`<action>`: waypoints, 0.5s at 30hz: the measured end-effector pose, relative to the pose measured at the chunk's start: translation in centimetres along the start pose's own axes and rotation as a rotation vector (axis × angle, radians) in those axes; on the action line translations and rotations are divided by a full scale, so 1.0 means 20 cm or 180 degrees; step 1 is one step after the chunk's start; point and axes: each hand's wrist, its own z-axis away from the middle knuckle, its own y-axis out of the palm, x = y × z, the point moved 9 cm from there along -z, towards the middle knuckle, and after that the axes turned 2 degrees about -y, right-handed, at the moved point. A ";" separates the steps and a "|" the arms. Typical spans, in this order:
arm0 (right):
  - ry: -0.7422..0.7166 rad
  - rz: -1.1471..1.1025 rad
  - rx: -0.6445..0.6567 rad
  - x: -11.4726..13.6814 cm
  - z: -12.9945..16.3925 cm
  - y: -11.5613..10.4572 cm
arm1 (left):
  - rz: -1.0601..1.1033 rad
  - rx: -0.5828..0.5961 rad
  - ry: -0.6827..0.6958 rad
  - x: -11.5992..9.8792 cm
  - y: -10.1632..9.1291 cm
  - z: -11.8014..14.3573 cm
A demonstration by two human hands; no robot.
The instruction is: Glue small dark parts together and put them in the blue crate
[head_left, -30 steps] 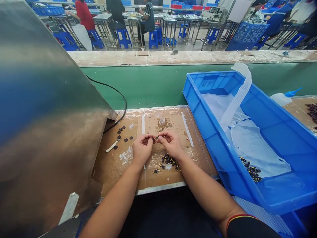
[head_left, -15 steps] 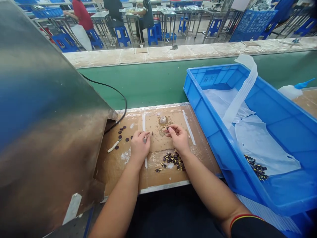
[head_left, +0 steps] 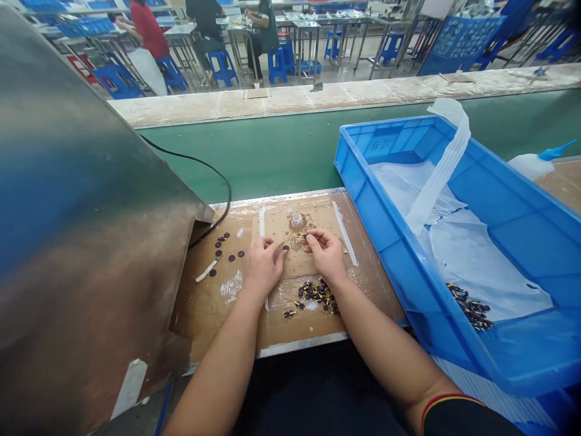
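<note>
My left hand (head_left: pixel 264 264) is above the cardboard work surface, thumb and fingers closed at the edge of a small dark round disc (head_left: pixel 285 247). To its right, my right hand (head_left: pixel 328 255) pinches a small dark piece with a light tip (head_left: pixel 305 236); the fingers partly cover it. Just beyond the hands a small clear lump (head_left: pixel 298 220) sits on the stained cardboard sheet (head_left: pixel 276 221). Closer to my body lies a pile of small dark-and-yellow parts (head_left: pixel 316 292). Several loose dark discs (head_left: pixel 241 254) are spread left of my left hand.
A white-handled tool (head_left: pixel 206 270) lies among the discs. A large metal housing (head_left: pixel 91 230) stands on the left, with a black cable (head_left: pixel 213 166) behind it. At right is a blue crate (head_left: pixel 385 206) holding white sheets and more dark parts (head_left: pixel 469 307). People sit at tables beyond the green partition (head_left: pixel 272 145).
My left hand has shifted slightly right with the disc, which now shows its flat face instead of its edge. My right hand has barely moved and keeps its pinch.
</note>
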 end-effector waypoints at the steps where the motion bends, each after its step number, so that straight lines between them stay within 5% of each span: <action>1: -0.0002 0.0001 0.0004 0.00 0.00 0.00 | -0.0018 0.0007 0.0006 -0.01 0.00 0.00; 7: -0.0003 0.0023 0.0036 0.01 0.01 0.01 | 0.0348 0.0128 -0.0160 -0.05 0.01 0.00; 15: 0.0207 -0.0262 0.0561 -0.01 0.04 0.09 | 0.3398 0.0116 -0.2180 0.15 0.13 0.14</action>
